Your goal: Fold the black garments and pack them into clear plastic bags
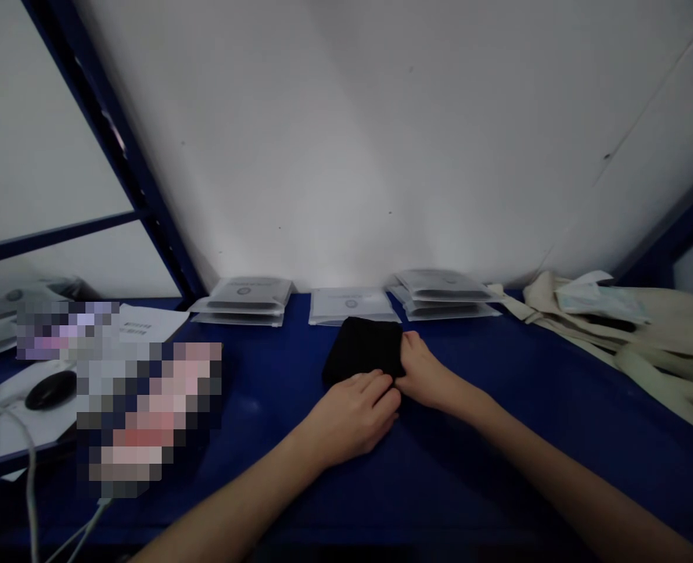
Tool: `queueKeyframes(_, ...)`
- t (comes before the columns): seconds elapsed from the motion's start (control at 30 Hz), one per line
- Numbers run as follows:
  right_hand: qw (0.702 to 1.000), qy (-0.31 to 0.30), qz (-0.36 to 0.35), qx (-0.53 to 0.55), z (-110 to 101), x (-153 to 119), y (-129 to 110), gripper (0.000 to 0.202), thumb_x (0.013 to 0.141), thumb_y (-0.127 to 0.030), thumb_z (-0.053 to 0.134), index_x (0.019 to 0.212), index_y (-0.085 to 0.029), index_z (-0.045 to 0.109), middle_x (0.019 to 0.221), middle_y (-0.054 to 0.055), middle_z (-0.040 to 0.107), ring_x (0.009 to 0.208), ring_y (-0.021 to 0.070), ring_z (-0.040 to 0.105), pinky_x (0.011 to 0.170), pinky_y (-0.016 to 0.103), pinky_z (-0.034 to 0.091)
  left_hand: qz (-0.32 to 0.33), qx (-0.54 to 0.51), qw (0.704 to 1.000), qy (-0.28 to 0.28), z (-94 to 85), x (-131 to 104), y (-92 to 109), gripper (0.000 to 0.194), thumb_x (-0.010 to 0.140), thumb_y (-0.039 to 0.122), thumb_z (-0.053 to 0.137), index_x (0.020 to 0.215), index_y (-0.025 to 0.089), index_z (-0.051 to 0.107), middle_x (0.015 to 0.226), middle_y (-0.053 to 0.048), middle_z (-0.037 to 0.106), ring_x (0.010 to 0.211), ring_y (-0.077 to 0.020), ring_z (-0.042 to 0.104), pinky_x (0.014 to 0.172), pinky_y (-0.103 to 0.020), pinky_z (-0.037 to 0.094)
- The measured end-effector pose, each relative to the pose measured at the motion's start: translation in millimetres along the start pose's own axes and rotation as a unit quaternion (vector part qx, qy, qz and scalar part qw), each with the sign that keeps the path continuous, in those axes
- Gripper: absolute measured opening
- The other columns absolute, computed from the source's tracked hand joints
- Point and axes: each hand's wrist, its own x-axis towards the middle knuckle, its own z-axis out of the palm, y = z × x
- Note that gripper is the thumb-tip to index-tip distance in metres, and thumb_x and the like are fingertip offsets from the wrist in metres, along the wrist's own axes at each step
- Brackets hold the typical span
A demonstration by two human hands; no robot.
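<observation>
A black folded cloth (pixel 361 348) lies on the blue tabletop in front of me; what kind of item it is, I cannot make out. My left hand (pixel 352 414) is at its near edge, fingers bent and pressed together over the fabric. On the right side, my right hand (pixel 425 374) grips the cloth's edge, with part of its fingers hidden. Just behind the cloth is a flat, frosted plastic zip bag (pixel 351 303) with a round printed mark.
Stacked frosted bags stand at the back left (pixel 244 297) and back right (pixel 443 289) against the white wall (pixel 382 156). Beige fabric (pixel 663 320) is heaped at right. Leftward are a blurred-out device (pixel 159 414) with a cable, papers (pixel 147 320) and a black mouse (pixel 52 389).
</observation>
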Motion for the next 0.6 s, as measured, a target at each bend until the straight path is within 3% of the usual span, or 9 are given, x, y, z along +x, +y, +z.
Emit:
queueKeyframes(0.1, 0.998, 0.028, 0.046, 0.013, -14, 2, 10, 0.06, 0.064, -0.026, 0.063, 0.117, -0.011, 0.04, 0.116, 0.019, 0.039, 0.109, 0.0334, 0.047, 0.087, 0.048, 0.044, -0.003, 0.024, 1.0, -0.015, 3.9, -1, 2, 0.023, 0.091, 0.023, 0.039, 0.098, 0.01, 0.056, 0.102, -0.011, 0.064, 0.104, -0.0222, 0.059, 0.087, -0.032, 0.05)
queueKeyframes(0.17, 0.997, 0.075, 0.026, 0.003, -24, 3, 14, 0.066, 0.064, -0.023, 0.062, 0.124, -0.013, 0.036, 0.126, 0.019, 0.034, 0.12, 0.0345, 0.039, 0.093, 0.049, 0.041, 0.004, 0.045, 0.999, -0.017, 6.7, -3, 2, 0.023, 0.09, 0.015, 0.037, 0.101, 0.01, 0.056, 0.104, -0.011, 0.065, 0.106, -0.0218, 0.058, 0.089, -0.031, 0.048)
queueKeyframes(0.23, 0.995, 0.084, -0.045, -0.01, -31, 3, 14, 0.062, 0.068, -0.015, 0.055, 0.127, -0.018, 0.038, 0.134, 0.016, 0.033, 0.127, 0.0309, 0.033, 0.099, 0.048, 0.036, 0.012, 0.054, 0.998, -0.027, 8.2, -4, -1, 0.025, 0.089, 0.01, 0.035, 0.103, 0.009, 0.056, 0.107, -0.011, 0.065, 0.108, -0.0212, 0.057, 0.09, -0.031, 0.046)
queueKeyframes(0.37, 0.982, 0.013, -0.185, -0.025, -30, 1, 9, 0.053, 0.075, -0.004, 0.04, 0.123, -0.024, 0.05, 0.135, 0.006, 0.044, 0.127, 0.0226, 0.035, 0.105, 0.044, 0.03, 0.003, 0.019, 0.997, -0.078, 4.3, -8, -10, 0.024, 0.087, 0.01, 0.039, 0.104, 0.011, 0.057, 0.114, -0.01, 0.063, 0.112, -0.0208, 0.054, 0.094, -0.033, 0.043)
queueKeyframes(0.47, 0.983, -0.034, -0.18, -0.024, -28, -2, 3, 0.047, 0.079, -0.009, 0.043, 0.123, -0.019, 0.053, 0.129, 0.009, 0.051, 0.12, 0.0241, 0.043, 0.101, 0.043, 0.035, -0.075, -0.022, 0.993, -0.094, -3.6, -8, -16, 0.022, 0.089, 0.021, 0.043, 0.105, 0.014, 0.056, 0.112, -0.009, 0.064, 0.113, -0.0213, 0.054, 0.094, -0.037, 0.044)
queueKeyframes(0.6, 0.982, -0.072, -0.172, 0.022, -36, -5, -6, 0.033, 0.087, -0.028, 0.046, 0.115, -0.019, 0.06, 0.114, 0.009, 0.058, 0.103, 0.0215, 0.054, 0.09, 0.036, 0.043, -0.23, -0.029, 0.968, -0.096, -11.8, -6, -18, 0.031, 0.092, 0.035, 0.035, 0.093, 0.017, 0.059, 0.094, -0.008, 0.067, 0.092, -0.0199, 0.062, 0.074, -0.032, 0.052)
